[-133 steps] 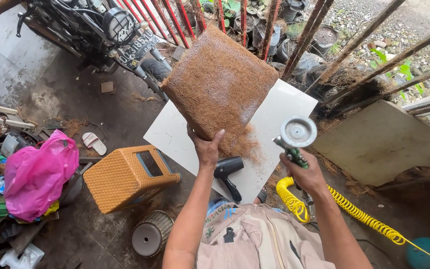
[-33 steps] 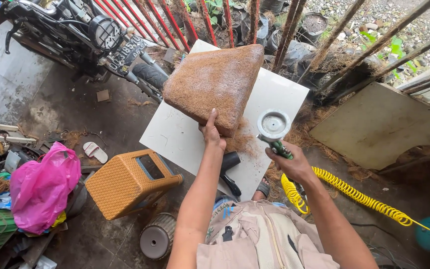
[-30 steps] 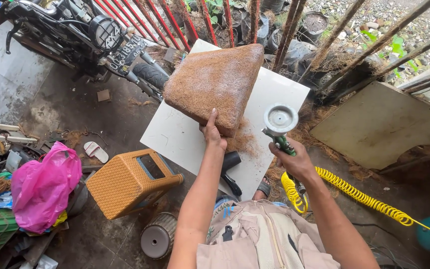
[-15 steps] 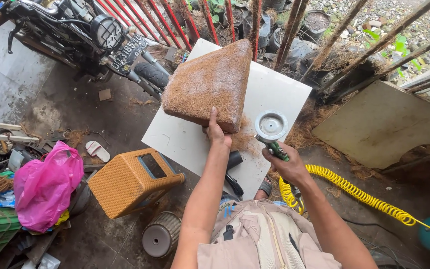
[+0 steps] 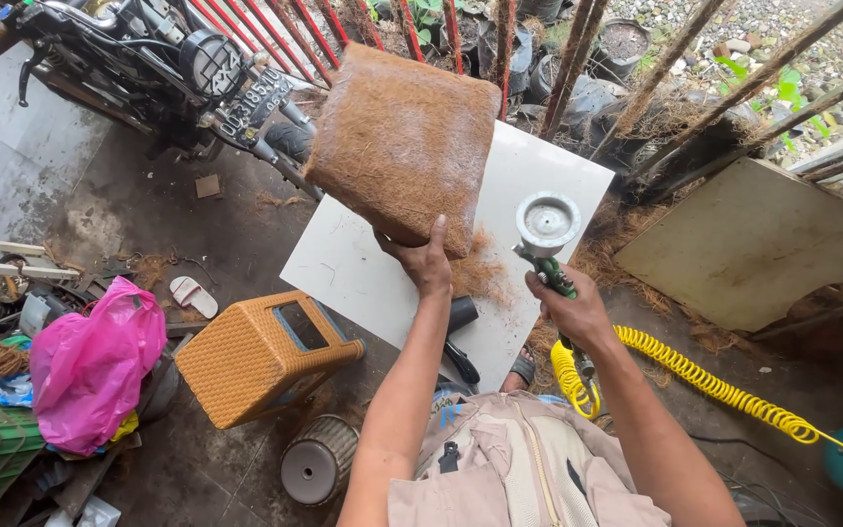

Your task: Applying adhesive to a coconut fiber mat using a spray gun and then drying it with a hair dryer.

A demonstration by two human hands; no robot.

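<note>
1. The left hand grips the lower edge of a brown fibre cushion, raised above a white board; it looks light, soft and shedding
2. The right hand is closed around a spray gun trailing a yellow coiled hose
3. Nearby: an orange stool, a motorbike and a pink bag

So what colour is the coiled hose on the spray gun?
Bright yellow hose, clearest in the head view, running from the gun in the right hand.
</note>
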